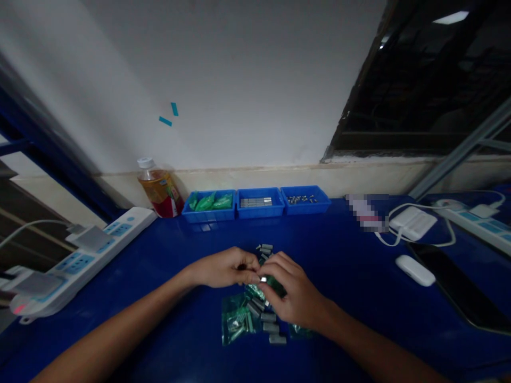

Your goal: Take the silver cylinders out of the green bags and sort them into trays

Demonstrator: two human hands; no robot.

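Note:
My left hand (233,268) and my right hand (290,291) meet above the table, fingertips pinched together around a small shiny metal piece (263,279). Most of that piece is hidden by the fingers. Green plastic (275,284) shows beneath my right hand. Just below the hands lie several grey metal cylinders (269,317) on the blue tabletop (179,330). A clear green bag (238,322) with metal parts inside rests to their left. Part of another green bag (299,332) shows under my right wrist. More small metal pieces (265,248) lie just beyond the fingers.
Along the wall stand three blue bins: one with green bags (209,215), one with metal rods (260,211), one with small screws (305,207). A drink bottle (160,190) and power strip (115,234) are left; a phone (459,284) and white case (415,270) right.

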